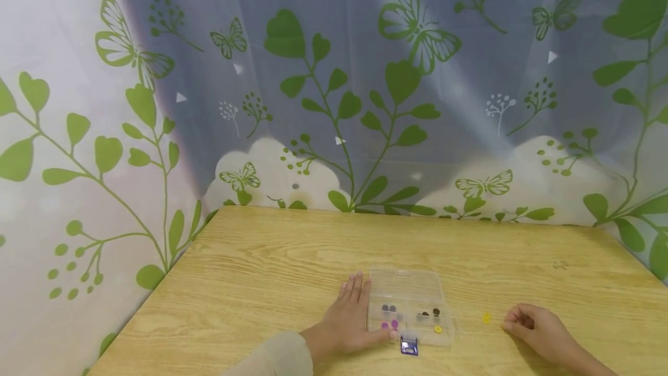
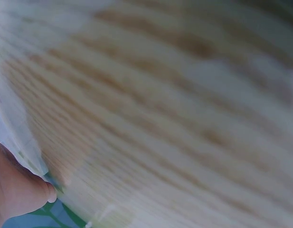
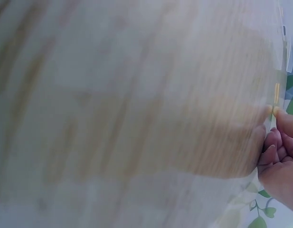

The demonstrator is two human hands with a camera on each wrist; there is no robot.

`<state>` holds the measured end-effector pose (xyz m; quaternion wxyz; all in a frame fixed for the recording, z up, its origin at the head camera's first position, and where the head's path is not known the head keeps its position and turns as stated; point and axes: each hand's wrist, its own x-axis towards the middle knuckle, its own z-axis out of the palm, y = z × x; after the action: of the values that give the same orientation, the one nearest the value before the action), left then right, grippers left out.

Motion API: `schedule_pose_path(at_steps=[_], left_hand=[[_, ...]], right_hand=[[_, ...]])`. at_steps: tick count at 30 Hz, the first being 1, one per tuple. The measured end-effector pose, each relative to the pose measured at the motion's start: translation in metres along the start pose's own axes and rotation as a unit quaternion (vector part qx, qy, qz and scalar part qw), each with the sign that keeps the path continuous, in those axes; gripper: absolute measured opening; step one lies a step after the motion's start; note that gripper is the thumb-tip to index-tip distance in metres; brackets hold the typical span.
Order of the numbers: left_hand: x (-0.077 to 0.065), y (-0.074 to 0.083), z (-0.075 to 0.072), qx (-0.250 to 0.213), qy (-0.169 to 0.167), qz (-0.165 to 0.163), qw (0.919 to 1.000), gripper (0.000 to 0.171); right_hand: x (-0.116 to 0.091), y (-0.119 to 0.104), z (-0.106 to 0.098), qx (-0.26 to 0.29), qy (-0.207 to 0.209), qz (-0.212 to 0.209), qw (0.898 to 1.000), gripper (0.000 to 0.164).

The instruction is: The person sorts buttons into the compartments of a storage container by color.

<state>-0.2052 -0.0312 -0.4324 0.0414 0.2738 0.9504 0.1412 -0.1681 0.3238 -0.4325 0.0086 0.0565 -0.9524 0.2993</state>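
Observation:
In the head view, a clear plastic compartment box (image 1: 406,286) lies on the table with its lid folded back. Inside are grey discs (image 1: 388,308), dark discs (image 1: 436,311), purple discs (image 1: 394,324) and a yellow disc (image 1: 438,329), like buttons. My left hand (image 1: 347,321) rests along the box's left side, fingers straight, its thumb reaching along the front edge. By that thumb sits a small blue-purple square piece (image 1: 409,346). Right of the box, small yellow discs (image 1: 486,318) lie on the wood. Beside them my right hand (image 1: 537,329) hovers or rests, fingers loosely bent, nothing visibly held.
The pale wood-grain table (image 1: 250,271) runs back to a patterned curtain (image 1: 323,103) with green leaves and butterflies. More curtain hangs along the left side. Both wrist views show mostly blurred tabletop, with a hand at the edge.

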Motion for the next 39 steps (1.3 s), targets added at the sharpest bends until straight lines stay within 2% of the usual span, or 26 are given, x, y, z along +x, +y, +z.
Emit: schedule_pose_path(at_steps=[9,15,21,29,39], left_hand=[[-0.001,0.0,-0.001,-0.003,0.002,0.003,1.0,0.104],[0.0,0.0,0.001,-0.007,0.0,0.004,1.0,0.105],[0.001,-0.001,0.001,-0.005,0.002,0.003,1.0,0.105],[0.001,-0.001,0.001,-0.006,0.001,0.004,1.0,0.104],[0.0,0.0,0.0,-0.009,0.0,0.0,1.0,0.103]], right_hand=[[0.001,-0.004,-0.003,-0.006,0.002,0.019,1.0,0.006],[0.002,-0.01,-0.007,-0.009,-0.001,0.047,0.999,0.013],[0.001,-0.016,-0.009,0.017,0.001,0.052,0.998,0.018],[0.003,-0.019,-0.009,0.036,-0.01,0.08,0.996,0.026],[0.003,-0.03,-0.007,0.048,-0.001,0.08,0.996,0.026]])
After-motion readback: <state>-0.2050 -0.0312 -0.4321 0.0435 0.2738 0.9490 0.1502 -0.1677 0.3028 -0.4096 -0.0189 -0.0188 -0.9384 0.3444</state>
